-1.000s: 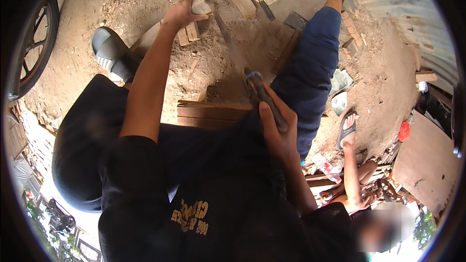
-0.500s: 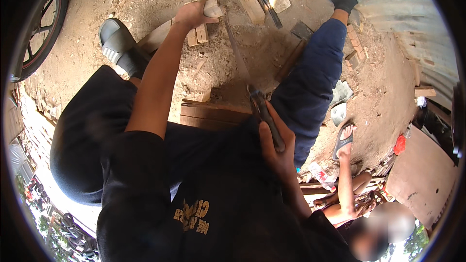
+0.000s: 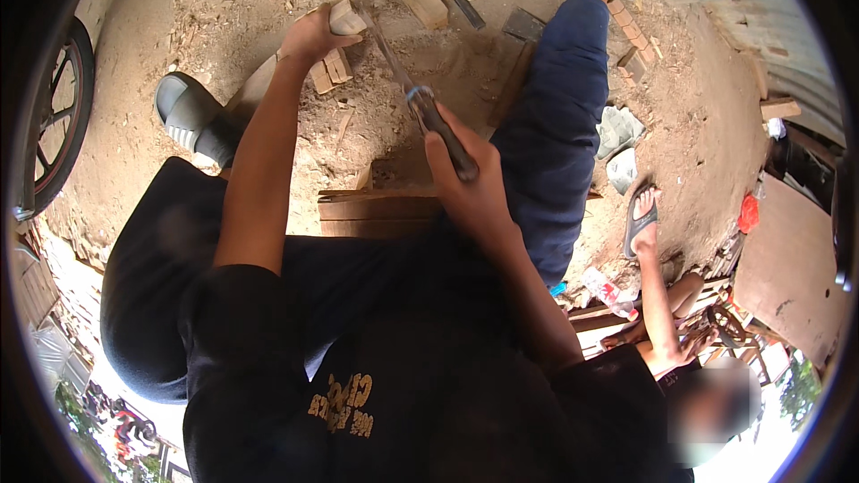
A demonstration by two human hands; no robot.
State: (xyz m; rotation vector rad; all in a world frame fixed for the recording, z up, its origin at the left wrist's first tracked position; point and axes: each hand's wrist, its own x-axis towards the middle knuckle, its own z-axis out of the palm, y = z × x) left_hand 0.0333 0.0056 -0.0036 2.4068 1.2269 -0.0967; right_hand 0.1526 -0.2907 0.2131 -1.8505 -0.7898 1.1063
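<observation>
The fingers of the right hand were wrapped around the dark handle of one saw-like tool, with the thumb lying along it. Its long, narrow blade pointed forward and slightly to the left. The left hand was gripping one pale wooden block, with the thumb on its near side. The blade passed just beside the right end of this block; whether they touched, I could not tell.

Under the block I saw two short wood strips, side by side, and to the left of the forearm one board lay near the single grey sandal of the left foot. Nearer to the body there was a stack of planks; I could not count its layers surely. Ahead, on the soil, one thick wood piece lay beside some slim dark tools, two as it seemed.

As for writing, yellow lettering stood on the black shirt, and one clear bottle carried a red and white label. Past the right leg were two grey slabs, one red plastic bag and another person's sandalled foot. One spoked wheel stood at far left.
</observation>
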